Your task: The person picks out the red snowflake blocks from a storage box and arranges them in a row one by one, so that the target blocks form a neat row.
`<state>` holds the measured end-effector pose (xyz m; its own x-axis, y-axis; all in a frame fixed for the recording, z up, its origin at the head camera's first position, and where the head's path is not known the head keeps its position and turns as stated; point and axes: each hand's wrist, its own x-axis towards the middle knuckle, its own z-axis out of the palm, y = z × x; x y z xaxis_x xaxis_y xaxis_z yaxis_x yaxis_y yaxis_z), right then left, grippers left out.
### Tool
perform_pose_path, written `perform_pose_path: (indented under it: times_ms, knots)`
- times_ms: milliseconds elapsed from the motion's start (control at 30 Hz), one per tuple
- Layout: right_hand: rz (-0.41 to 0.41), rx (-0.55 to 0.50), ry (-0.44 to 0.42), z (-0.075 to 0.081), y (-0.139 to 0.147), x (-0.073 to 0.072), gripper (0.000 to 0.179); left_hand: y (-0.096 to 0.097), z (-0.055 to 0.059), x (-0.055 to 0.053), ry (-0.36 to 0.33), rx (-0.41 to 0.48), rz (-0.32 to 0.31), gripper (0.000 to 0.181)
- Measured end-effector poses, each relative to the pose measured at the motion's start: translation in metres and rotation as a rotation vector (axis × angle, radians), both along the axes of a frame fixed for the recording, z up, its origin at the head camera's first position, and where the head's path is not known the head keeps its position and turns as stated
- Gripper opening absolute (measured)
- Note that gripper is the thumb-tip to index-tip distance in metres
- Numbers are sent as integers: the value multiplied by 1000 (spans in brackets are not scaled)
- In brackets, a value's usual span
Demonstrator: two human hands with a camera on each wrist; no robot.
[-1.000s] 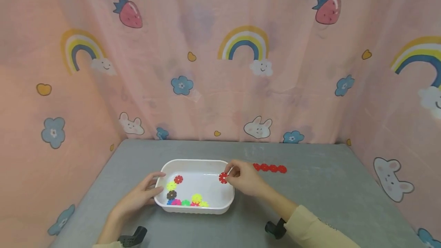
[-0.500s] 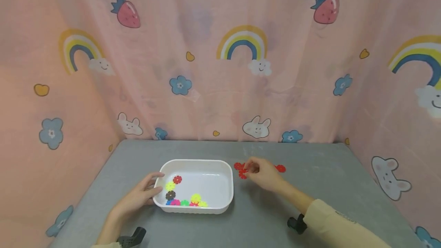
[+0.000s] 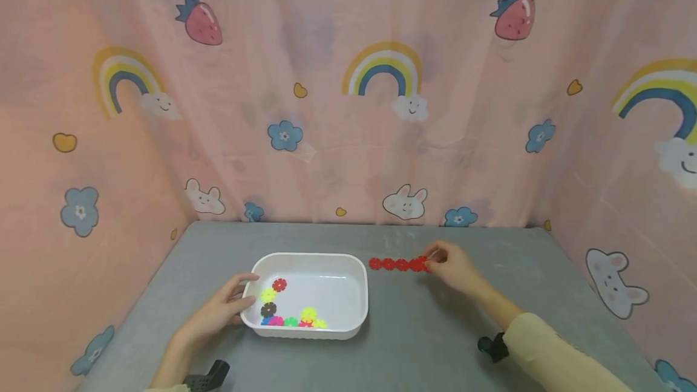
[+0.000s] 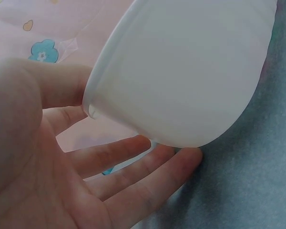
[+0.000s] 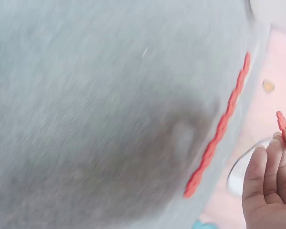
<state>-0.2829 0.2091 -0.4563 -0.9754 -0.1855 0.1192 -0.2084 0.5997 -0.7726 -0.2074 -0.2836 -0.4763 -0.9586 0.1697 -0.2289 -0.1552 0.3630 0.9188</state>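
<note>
My right hand (image 3: 456,268) pinches a red snowflake disc (image 5: 281,123) between thumb and fingertips, raised above the table in the right wrist view. Below it a row of red snowflake discs (image 3: 388,264) lies flat on the table; the hand and its disc hide the row's right end in the head view. My left hand (image 3: 215,309) holds the left end of a white plastic tray (image 3: 305,333), with one digit over the rim (image 4: 88,95) and other fingertips at the outer wall. Inside the tray lie a red disc (image 3: 279,285), a brown disc (image 3: 268,310) and several other coloured ones.
The grey table (image 3: 348,368) runs back to a pink patterned curtain (image 3: 327,174), which also hangs along both sides. A black wrist camera mount (image 3: 492,348) sits below the right forearm, and another (image 3: 209,376) is at the left wrist.
My right hand has moved right from the tray's right edge to the right end of the red row, carrying the pinched red disc. The left hand and tray stay about in place.
</note>
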Motion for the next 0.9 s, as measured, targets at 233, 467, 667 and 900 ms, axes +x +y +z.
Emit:
perform_pose_path:
  times_ms: [233,467,667,900]
  knots:
    - [-86,-21,-29,-8,29,-10,18,-1,-1,0,-5,-6,35,50]
    - [-152,-42,-56,-19,50,-14,22,-2,0,0,2,2,25,51]
    - [-190,13,-65,-31,63,-16,23,-2,-1,-1,7,-1,12,54]
    - [-196,29,-101,-37,70,-16,23,0,-2,-1,5,-3,28,52]
